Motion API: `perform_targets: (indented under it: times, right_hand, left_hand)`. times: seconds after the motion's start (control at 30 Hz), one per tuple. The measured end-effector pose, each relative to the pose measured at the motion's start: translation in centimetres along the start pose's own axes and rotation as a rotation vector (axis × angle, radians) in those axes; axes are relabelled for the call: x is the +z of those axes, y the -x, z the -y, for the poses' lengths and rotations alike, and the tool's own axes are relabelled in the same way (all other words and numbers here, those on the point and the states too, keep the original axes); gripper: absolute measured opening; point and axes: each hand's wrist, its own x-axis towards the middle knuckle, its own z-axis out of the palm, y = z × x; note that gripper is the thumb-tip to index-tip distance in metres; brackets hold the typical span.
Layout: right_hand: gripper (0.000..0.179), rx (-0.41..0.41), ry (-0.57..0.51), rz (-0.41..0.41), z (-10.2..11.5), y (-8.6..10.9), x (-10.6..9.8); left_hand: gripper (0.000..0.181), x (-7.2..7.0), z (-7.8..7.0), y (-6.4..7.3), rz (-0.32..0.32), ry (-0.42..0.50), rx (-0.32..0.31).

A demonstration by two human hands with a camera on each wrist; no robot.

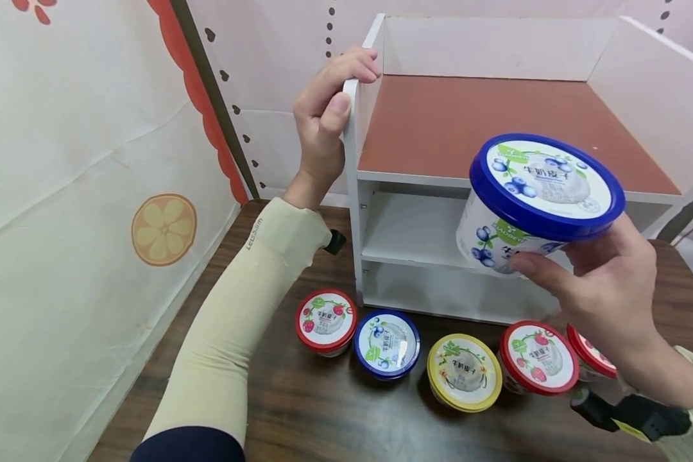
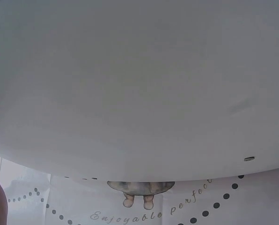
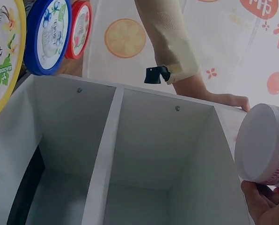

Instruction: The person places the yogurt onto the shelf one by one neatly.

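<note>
My right hand (image 1: 618,276) holds an ice cream tub with a blue lid and blueberry print (image 1: 548,186) in front of the white shelf unit (image 1: 468,178). The thumb lies on the tub's near side; the other fingers are mostly hidden behind it. In the right wrist view the tub's white base (image 3: 255,145) shows, with fingertips beneath its side. At the unit's left, my left hand (image 1: 326,112) grips the upper edge of the side panel (image 1: 352,128), fingers over the top and thumb on the near side. The left wrist view is mostly filled by a plain pale surface.
Along the unit's front on the wooden table (image 1: 300,410) stand a red-lidded tub (image 1: 326,321), a blue-lidded tub (image 1: 387,343), a yellow-lidded tub (image 1: 464,372) and more red-lidded tubs (image 1: 539,356) at the right. The unit has a brown top board (image 1: 439,122) and two compartments below.
</note>
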Motion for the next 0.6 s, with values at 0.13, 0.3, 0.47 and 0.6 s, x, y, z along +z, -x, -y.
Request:
perform_targets:
  times: [0.13,0.3,0.47,0.6]
  right_hand:
    - [0.068,0.001,0.018,0.006,0.1,-0.3,0.1]
    - [0.067,0.006,0.031,0.003,0.2,-0.7,0.2]
    - [0.066,0.022,0.073,-0.004,0.3,-1.0,0.2]
    - [0.065,0.034,0.073,-0.003,0.3,-1.3,0.2]
  left_hand:
    - [0.038,0.0,0.1,-0.1,-0.001,-0.001,0.001]
    - [0.037,0.0,0.4,-0.1,0.01,0.003,-0.002]
    - [0.037,0.1,0.4,0.0,0.01,0.005,-0.01]
    - [0.037,0.2,0.5,0.0,0.009,0.005,-0.007]
